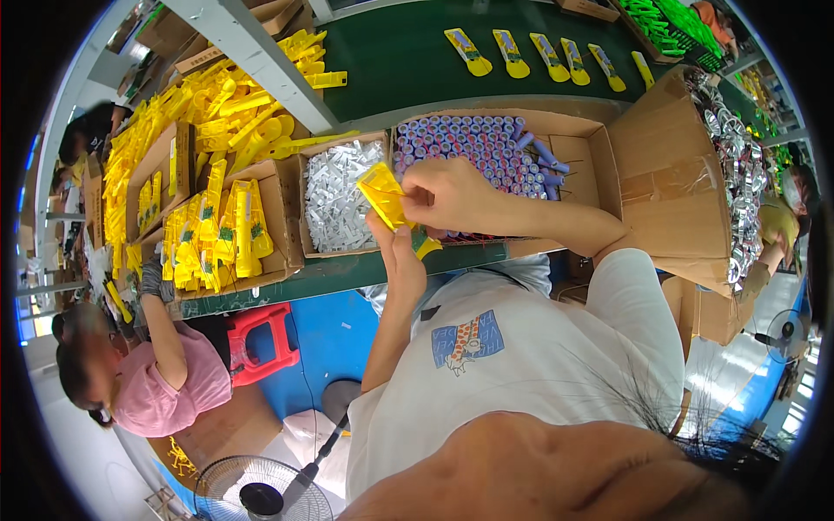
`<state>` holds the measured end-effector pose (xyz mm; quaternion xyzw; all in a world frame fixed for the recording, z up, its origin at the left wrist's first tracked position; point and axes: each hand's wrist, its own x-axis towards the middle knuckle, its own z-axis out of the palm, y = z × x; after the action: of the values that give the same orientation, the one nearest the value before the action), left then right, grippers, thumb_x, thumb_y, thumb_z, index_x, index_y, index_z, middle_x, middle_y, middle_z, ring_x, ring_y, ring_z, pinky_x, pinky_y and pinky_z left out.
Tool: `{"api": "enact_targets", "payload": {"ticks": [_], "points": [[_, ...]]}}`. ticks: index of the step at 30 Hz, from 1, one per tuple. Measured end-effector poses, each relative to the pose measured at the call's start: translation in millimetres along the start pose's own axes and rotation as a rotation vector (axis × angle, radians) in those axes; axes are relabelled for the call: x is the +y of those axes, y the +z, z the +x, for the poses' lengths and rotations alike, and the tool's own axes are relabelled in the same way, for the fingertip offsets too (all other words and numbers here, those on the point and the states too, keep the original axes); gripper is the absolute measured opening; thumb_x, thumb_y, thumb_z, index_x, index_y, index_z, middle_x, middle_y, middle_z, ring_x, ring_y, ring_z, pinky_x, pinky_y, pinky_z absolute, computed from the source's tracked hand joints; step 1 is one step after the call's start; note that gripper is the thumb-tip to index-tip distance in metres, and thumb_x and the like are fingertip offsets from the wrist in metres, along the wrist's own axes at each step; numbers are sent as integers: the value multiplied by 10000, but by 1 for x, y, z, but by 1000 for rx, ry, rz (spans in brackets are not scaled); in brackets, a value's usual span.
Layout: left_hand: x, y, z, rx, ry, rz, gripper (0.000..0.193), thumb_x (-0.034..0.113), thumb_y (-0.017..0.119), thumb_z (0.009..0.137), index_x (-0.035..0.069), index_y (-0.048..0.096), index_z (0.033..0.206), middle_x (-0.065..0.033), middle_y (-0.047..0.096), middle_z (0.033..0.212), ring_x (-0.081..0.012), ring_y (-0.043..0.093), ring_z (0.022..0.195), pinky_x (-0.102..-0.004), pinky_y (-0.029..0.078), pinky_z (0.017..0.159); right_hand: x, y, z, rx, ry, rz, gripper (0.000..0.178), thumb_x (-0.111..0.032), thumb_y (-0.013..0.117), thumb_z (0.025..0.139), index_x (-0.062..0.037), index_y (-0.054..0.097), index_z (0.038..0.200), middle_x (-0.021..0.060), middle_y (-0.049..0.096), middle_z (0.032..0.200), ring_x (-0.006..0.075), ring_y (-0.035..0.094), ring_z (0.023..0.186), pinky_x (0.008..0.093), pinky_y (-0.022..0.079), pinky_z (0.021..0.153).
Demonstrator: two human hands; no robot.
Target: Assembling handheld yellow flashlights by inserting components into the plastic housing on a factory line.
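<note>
Yellow housing (375, 185) held over border between silver strips (340, 195) at its 9 o'clock and purple cells (456, 143) at 2 o'clock. Left hand (401, 260) gripping it from below; right hand (447, 191) closed, fingertips at its 3 o'clock side; whether pinching small part, I cannot tell. I judge piece unfinished. Ample strips, cells left. Farther at 9 o'clock, yellow housings with green boards (248, 230), apparently pending. Beyond cells, 2 o'clock: spaced row of yellow pieces (552, 61) on green bench (391, 52), apparently passed along.

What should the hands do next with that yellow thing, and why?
Maybe the right hand should press gently on the yellow piece, because its fingertips are at the piece's right edge while the left hand supports it from below.
</note>
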<state>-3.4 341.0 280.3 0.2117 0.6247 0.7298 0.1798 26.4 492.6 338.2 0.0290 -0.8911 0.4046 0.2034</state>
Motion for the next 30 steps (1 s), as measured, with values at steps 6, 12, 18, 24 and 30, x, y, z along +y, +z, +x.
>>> {"api": "enact_targets", "payload": {"ticks": [6, 12, 18, 24, 30], "points": [[-2, 6, 11, 4, -249, -352, 423, 188, 423, 945, 70, 343, 1343, -93, 494, 1205, -158, 470, 1109, -318, 356, 975, -2, 15, -33, 32, -75, -138, 182, -137, 727, 752, -61, 562, 769, 76, 593, 705, 239, 624, 584, 342, 480, 477], [-1, 10, 2, -108, -250, -389, 447, 39, 420, 936, 110, 328, 1367, -92, 547, 1103, -188, 592, 892, -352, 517, 772, 38, -41, -49, -19, -121, 118, 108, -137, 668, 829, -63, 610, 881, 71, 630, 793, 265, 637, 681, 359, 496, 580], [14, 21, -1, -352, -108, -293, 325, -21, 374, 890, 45, 342, 1207, -131, 575, 1008, -214, 641, 750, -357, 571, 691, 178, -108, -128, 148, 376, -1019, 259, -228, 673, 826, -100, 666, 1051, 174, 666, 850, 381, 647, 806, 435, 527, 738], [7, 25, -10, -354, -230, -312, 303, -4, 349, 906, 28, 356, 1207, -116, 556, 986, -187, 617, 728, -353, 582, 678, 79, -95, -82, 221, 484, -63, 269, -276, 634, 919, -11, 672, 890, 109, 684, 765, 227, 674, 690, 307, 527, 620], [0, 32, -9, -334, -159, -178, 363, -29, 370, 902, 39, 304, 1252, -129, 526, 1014, -185, 602, 735, -325, 560, 652, 11, -34, -42, -215, 152, -167, 505, -419, 488, 973, -36, 671, 700, 95, 628, 567, 195, 629, 497, 320, 489, 479]]}}
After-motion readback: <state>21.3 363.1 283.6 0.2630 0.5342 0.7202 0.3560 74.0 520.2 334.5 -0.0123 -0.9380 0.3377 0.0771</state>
